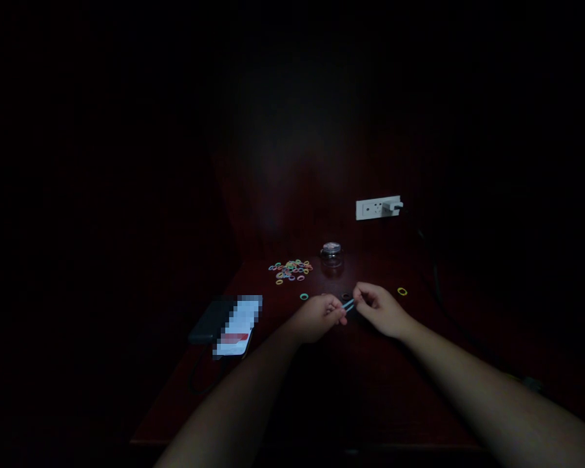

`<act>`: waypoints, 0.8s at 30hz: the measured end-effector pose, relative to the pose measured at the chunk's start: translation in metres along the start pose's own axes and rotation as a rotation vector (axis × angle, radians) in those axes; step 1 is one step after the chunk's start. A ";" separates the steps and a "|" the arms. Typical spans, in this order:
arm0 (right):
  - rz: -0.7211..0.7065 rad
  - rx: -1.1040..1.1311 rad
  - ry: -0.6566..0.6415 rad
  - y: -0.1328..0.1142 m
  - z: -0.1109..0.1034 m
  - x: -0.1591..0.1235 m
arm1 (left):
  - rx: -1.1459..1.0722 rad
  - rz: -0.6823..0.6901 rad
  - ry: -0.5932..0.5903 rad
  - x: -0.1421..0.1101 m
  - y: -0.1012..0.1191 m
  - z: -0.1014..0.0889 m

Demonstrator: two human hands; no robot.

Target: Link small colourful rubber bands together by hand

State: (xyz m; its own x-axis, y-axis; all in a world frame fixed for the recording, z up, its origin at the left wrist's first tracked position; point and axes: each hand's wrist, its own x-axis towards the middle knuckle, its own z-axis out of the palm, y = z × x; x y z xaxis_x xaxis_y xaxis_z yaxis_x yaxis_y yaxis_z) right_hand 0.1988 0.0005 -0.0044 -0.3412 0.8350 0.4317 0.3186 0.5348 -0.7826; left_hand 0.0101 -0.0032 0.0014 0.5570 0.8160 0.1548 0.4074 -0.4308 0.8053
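Note:
A light blue elastic hair band (348,305) is stretched between my two hands, showing as two parallel strands. My left hand (322,317) pinches its left end, fingers closed. At its right end my right hand (377,311) grips it between thumb and fingers. Just beyond the hands, a dark band (346,296) lies on the table, partly hidden. A teal band (304,296) rests beyond my left hand, and a yellow band (402,292) lies to the right of my right hand.
A pile of coloured bands (290,270) lies at the back of the dark red table (302,403). Beside it stands a clear lidded jar (332,255). A lit phone (238,325) and a dark flat box (209,320) lie left. A wall socket (377,208) holds a plug with a cable.

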 end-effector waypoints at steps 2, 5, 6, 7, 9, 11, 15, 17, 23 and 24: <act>-0.001 -0.009 0.024 0.000 -0.001 0.000 | -0.015 0.004 -0.005 0.000 0.000 0.000; -0.003 -0.003 0.007 0.000 0.000 0.000 | -0.011 0.003 0.005 -0.001 0.002 0.000; -0.003 0.010 -0.015 0.000 0.001 0.000 | -0.002 0.002 0.015 -0.001 0.003 0.000; -0.002 0.023 -0.043 0.000 0.002 0.000 | 0.006 0.002 0.026 -0.002 0.003 0.000; 0.004 0.044 -0.099 -0.001 0.003 -0.001 | 0.006 0.003 0.055 -0.002 0.004 0.001; 0.012 0.051 -0.141 -0.002 0.004 -0.002 | -0.009 0.007 0.096 -0.001 0.004 0.002; 0.023 0.070 -0.195 -0.006 0.004 -0.003 | -0.014 0.022 0.130 0.000 0.000 0.004; 0.035 0.075 -0.208 -0.007 0.004 -0.003 | -0.008 0.036 0.110 0.000 -0.001 0.004; 0.035 0.060 -0.200 -0.006 0.003 -0.003 | -0.017 0.027 0.088 -0.001 -0.001 0.002; 0.036 0.057 -0.202 -0.006 0.003 -0.003 | -0.019 0.025 0.089 -0.001 -0.001 0.002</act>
State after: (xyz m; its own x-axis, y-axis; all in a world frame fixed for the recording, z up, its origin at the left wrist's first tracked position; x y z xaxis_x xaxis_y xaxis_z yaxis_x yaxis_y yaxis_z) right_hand 0.1953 -0.0054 -0.0022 -0.5024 0.8076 0.3088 0.2850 0.4919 -0.8227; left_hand 0.0109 -0.0045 -0.0007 0.5003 0.8362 0.2245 0.3794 -0.4448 0.8113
